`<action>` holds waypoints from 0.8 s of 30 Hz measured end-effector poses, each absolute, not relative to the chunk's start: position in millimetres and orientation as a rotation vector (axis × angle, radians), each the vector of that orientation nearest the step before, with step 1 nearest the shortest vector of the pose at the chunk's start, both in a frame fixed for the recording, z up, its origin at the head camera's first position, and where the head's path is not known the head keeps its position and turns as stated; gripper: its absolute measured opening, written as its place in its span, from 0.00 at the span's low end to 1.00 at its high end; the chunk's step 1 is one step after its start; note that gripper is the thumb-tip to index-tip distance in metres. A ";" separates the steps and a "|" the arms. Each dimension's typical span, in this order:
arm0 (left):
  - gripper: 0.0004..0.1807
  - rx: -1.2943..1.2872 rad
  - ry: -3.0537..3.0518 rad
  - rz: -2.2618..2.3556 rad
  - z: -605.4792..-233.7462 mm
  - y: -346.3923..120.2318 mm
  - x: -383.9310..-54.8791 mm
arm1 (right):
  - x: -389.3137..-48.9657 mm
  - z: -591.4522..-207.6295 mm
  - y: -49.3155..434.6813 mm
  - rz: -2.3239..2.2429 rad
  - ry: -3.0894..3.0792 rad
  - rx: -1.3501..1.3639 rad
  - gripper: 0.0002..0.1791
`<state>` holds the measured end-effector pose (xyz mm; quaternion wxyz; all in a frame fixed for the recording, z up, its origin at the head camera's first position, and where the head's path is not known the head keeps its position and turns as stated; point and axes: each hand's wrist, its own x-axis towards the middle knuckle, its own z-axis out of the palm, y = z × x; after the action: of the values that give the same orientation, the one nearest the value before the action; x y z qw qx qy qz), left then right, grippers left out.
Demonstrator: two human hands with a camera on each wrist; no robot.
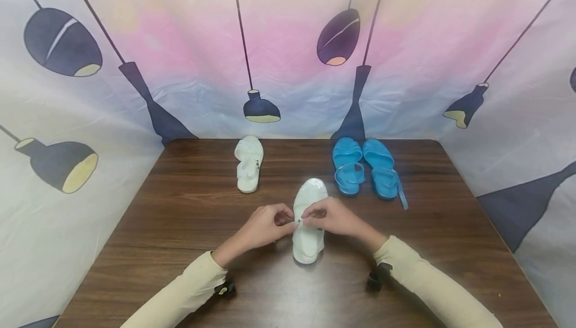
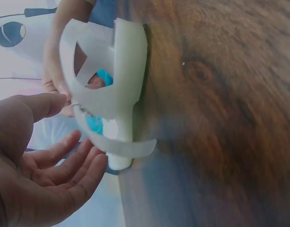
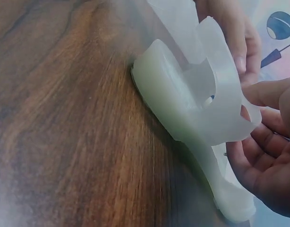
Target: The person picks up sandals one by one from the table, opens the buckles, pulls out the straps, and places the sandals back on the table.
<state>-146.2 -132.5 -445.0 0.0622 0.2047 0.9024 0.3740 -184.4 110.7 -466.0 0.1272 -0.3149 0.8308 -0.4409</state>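
A white sandal (image 1: 309, 240) lies toe away from me on the table, between both hands. My left hand (image 1: 271, 225) is at its left side, the thumb tip right at the small metal buckle on the strap (image 2: 95, 87). The other left fingers are spread below, apart from the thumb in the left wrist view. From the right side, my right hand (image 1: 333, 215) pinches the sandal's strap (image 3: 225, 80) near the buckle, thumb on top and fingers beneath. A loose strap end (image 2: 140, 149) sticks out over the sandal's side.
Another white sandal (image 1: 247, 180) lies at the back left of the wooden table (image 1: 189, 218). A pair of blue sandals (image 1: 346, 153) lies at the back right, one with its strap (image 1: 402, 195) hanging out. A printed cloth (image 1: 297, 43) stands behind the table.
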 end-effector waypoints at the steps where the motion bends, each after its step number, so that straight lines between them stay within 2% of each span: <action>1: 0.12 0.635 2.720 1.139 -446.8 -130.9 -147.4 | -184.0 -465.4 110.2 -1.282 2.416 -0.916 0.09; 9: 0.07 0.755 2.622 1.274 -459.0 -122.5 -153.2 | -180.0 -463.0 109.2 -1.261 2.446 -0.945 0.08; 24: 0.04 0.622 2.641 1.365 -461.8 -117.9 -150.4 | -173.6 -471.9 116.7 -1.314 2.497 -0.825 0.06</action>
<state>-150.4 -117.9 -461.8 0.0521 0.2044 0.8683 0.4489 -173.6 116.7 -471.9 0.1007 -0.2791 0.8451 -0.4448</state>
